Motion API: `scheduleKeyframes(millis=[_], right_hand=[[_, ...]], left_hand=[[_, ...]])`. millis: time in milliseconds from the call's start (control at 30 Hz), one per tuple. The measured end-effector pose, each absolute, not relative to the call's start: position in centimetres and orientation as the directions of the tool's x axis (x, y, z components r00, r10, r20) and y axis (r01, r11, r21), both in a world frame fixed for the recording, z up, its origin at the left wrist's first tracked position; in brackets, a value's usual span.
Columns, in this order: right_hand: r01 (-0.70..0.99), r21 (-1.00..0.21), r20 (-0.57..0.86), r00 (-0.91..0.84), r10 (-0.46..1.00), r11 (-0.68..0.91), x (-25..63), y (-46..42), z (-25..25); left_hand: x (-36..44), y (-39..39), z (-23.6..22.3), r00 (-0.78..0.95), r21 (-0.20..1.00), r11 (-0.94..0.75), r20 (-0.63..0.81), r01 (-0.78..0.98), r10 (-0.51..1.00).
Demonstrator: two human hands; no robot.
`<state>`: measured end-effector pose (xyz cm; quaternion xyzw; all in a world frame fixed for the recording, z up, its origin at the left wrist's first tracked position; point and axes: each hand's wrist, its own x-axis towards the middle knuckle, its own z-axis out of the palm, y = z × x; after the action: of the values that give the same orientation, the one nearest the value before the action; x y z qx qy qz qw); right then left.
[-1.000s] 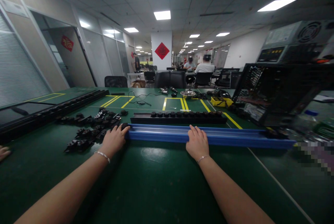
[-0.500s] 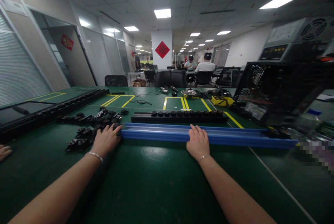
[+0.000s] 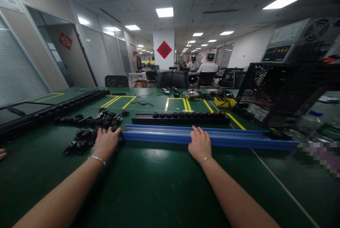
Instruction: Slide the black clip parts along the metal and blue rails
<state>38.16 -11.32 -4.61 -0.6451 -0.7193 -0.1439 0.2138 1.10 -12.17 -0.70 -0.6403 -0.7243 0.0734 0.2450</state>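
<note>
My left hand (image 3: 106,143) lies with its fingers spread over black parts (image 3: 87,135) at the left end of a blue channel rail (image 3: 159,138). Its fingertips sit just left of the rail's end, and its thumb is hidden. With fingers bent over the near wall of the rail, my right hand (image 3: 199,143) grips it around the middle. The rail lies crosswise on the green table, its trough facing up. Just behind it stands a black rail (image 3: 183,119) with a row of black rollers along its top.
A long black rail (image 3: 58,109) runs along the left. At the right are an open computer case (image 3: 281,90), a bottle (image 3: 316,120) and a yellow item (image 3: 224,102). A metal bowl (image 3: 190,94) sits farther back. Another person's fingertips (image 3: 2,154) show at the left edge.
My left hand has drawn slightly left, away from the rail's end. My right hand keeps its place on the rail. The other person's hand has slipped farther out at the left edge.
</note>
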Motion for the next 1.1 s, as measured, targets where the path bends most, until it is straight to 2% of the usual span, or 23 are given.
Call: scheduleKeyframes(millis=[233,367,567,833,933,1033,1100], right_hand=[[0.990,-0.071,0.484,-0.074,0.872,0.124,38.1,-11.4,-4.5],[0.990,-0.074,0.483,-0.070,0.873,0.121,38.1,-11.4,-4.6],[0.991,-0.066,0.482,-0.067,0.873,0.113,38.1,-11.4,-4.5],[0.992,-0.054,0.485,-0.073,0.871,0.113,38.2,-11.4,-4.5],[0.992,-0.057,0.490,-0.068,0.869,0.109,38.3,-11.3,-4.7],[0.993,-0.057,0.488,-0.066,0.871,0.107,38.2,-11.3,-4.7],[0.993,-0.055,0.487,-0.067,0.871,0.107,38.1,-11.3,-4.7]], left_hand=[[0.1,-11.9,-1.7,-0.052,-0.398,0.175,0.301,0.900,0.952],[-2.5,-12.1,-2.7,-0.075,-0.300,0.187,0.350,0.935,0.934],[-5.2,-12.6,-3.7,-0.048,-0.208,0.116,0.308,0.971,0.950],[-4.3,-12.9,-3.5,-0.065,-0.110,0.095,0.250,0.989,0.966],[-2.8,-13.1,-2.9,-0.090,-0.057,0.113,0.311,0.992,0.946],[0.9,-13.0,-1.9,-0.124,-0.002,0.141,0.460,0.990,0.879],[4.6,-12.9,-1.4,-0.095,0.032,0.092,0.519,0.995,0.849]])
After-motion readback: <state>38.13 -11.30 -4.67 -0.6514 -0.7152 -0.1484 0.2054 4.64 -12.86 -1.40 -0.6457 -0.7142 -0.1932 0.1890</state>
